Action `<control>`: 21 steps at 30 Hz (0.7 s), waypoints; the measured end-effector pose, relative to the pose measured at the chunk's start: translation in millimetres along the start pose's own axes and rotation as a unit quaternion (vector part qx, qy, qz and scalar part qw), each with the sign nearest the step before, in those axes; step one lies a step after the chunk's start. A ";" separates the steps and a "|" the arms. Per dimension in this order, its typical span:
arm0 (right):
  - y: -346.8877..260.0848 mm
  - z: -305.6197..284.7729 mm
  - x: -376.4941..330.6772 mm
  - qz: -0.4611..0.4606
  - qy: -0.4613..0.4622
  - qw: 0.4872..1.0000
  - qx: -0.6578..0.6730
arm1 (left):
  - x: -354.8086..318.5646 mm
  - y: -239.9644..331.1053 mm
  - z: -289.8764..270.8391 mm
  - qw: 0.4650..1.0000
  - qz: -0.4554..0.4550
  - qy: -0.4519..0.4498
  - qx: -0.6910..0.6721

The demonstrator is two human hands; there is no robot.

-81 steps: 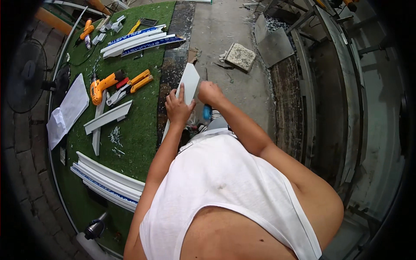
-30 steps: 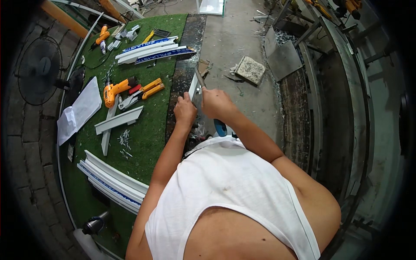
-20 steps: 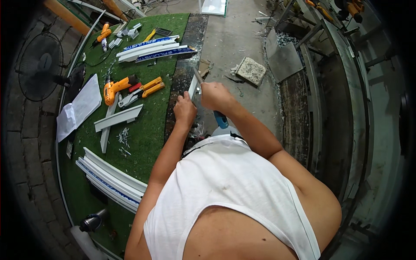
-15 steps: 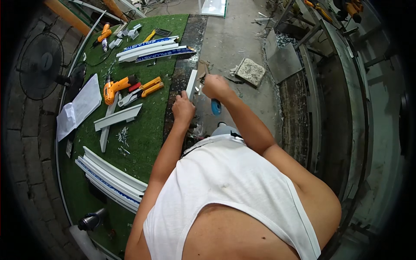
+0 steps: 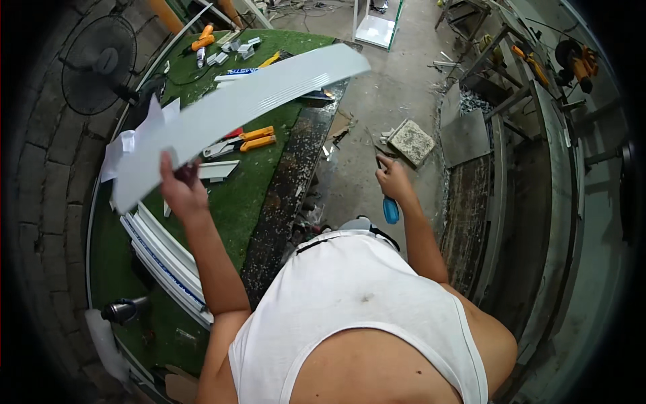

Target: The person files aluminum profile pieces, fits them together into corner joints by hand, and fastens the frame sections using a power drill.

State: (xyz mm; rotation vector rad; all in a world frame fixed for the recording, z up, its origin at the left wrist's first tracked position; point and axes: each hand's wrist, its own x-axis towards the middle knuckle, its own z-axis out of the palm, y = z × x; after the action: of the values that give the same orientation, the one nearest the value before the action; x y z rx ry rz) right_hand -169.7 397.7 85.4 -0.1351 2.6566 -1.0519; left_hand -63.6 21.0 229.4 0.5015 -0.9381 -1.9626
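My left hand [image 5: 184, 192] is closed on a long, wide white profile [image 5: 249, 108] with fine grooves along it. The profile is raised over the green bench, slanting from lower left to upper right. It hides part of the bench behind it. In my right hand [image 5: 396, 180], over the floor right of the bench, is a blue-handled tool [image 5: 391, 211]. Its blue end sticks out below my fist and a thin dark shaft shows above; its exact kind is unclear.
On the green-covered bench [image 5: 235, 229] lie stacked white profiles [image 5: 165, 246], orange-handled cutters [image 5: 258, 139], an orange drill [image 5: 202, 40], papers [image 5: 121, 155] and a metal cylinder [image 5: 126, 310]. A fan [image 5: 101, 64] stands left. A speckled block [image 5: 412, 143] rests on the floor, with metal racks right.
My left hand has lifted the white profile from the bench edge and swung it left across the bench. My right hand has drawn away to the right and lower with the blue-handled tool.
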 end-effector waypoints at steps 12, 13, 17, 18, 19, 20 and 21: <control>13.2 -41.4 4.3 0.021 -0.028 0.999 -0.026 | -124.0 -125.3 -199.4 0.896 -0.427 0.122 -0.014; 11.3 -41.2 5.5 0.016 -0.034 0.999 -0.031 | -125.4 -123.7 -204.4 0.865 -0.488 0.112 0.004; 10.1 -29.0 6.5 -0.012 -0.025 0.998 -0.053 | -120.8 -121.9 -142.0 0.886 -0.250 -0.122 0.372; 9.3 -26.0 3.9 -0.016 -0.021 0.998 -0.057 | -115.9 -122.0 -117.8 0.840 -0.154 -0.200 0.480; 6.9 -23.5 1.7 -0.013 -0.020 0.998 -0.057 | -110.5 -125.1 -97.2 0.770 -0.054 -0.272 0.574; 1.6 -21.7 0.4 -0.028 -0.021 0.995 -0.088 | -104.8 -129.6 -81.4 0.678 0.049 -0.334 0.653; -6.2 -18.3 -0.7 -0.046 -0.022 0.992 -0.119 | -93.5 -146.5 -74.9 0.637 0.127 -0.385 0.656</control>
State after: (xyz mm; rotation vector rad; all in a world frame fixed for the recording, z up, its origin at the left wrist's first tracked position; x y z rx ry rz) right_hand -174.5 405.3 102.5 -0.3284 2.7499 -0.7439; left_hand -44.4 117.0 67.5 0.1890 -2.8145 -0.8185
